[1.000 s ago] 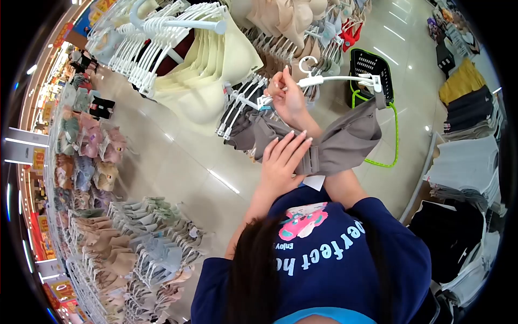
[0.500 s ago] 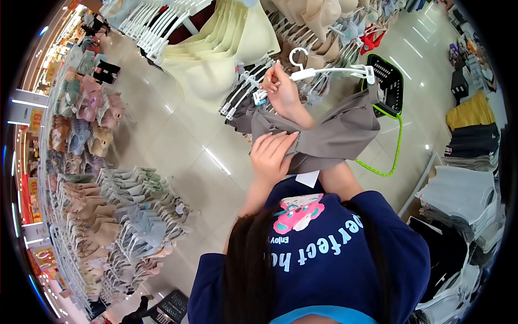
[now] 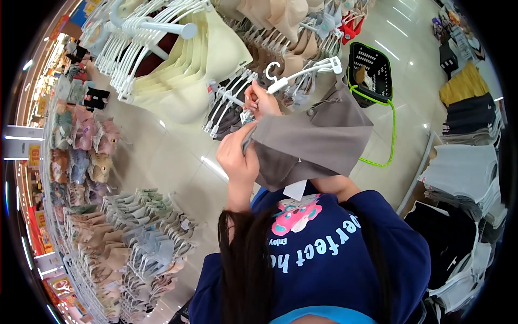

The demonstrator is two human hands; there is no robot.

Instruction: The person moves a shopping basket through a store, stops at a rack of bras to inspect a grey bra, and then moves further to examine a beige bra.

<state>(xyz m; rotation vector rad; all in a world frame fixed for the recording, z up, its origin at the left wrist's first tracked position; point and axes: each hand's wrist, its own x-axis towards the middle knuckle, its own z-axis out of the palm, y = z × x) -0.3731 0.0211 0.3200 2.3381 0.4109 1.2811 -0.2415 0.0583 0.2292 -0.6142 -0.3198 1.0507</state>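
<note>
A grey garment spreads in front of my chest, its smooth fabric partly folded, with a white tag below it. My left hand pinches its left edge between thumb and fingers. Beyond the cloth, my right hand is closed, its fingers curled around the near part of a white clip hanger. The exact grip is partly hidden. From the hanger's far end hangs one corner of the garment. My right forearm passes underneath the cloth.
Pale yellow bras hang on a rack ahead, with dark ones below. A black basket with a green handle stands on the floor. Bra racks line the left; folded clothes are stacked on the right.
My left hand has moved left and up to the garment's edge, and the cloth is spread wider. The right hand and hanger have shifted left in view, as the camera turned slightly.
</note>
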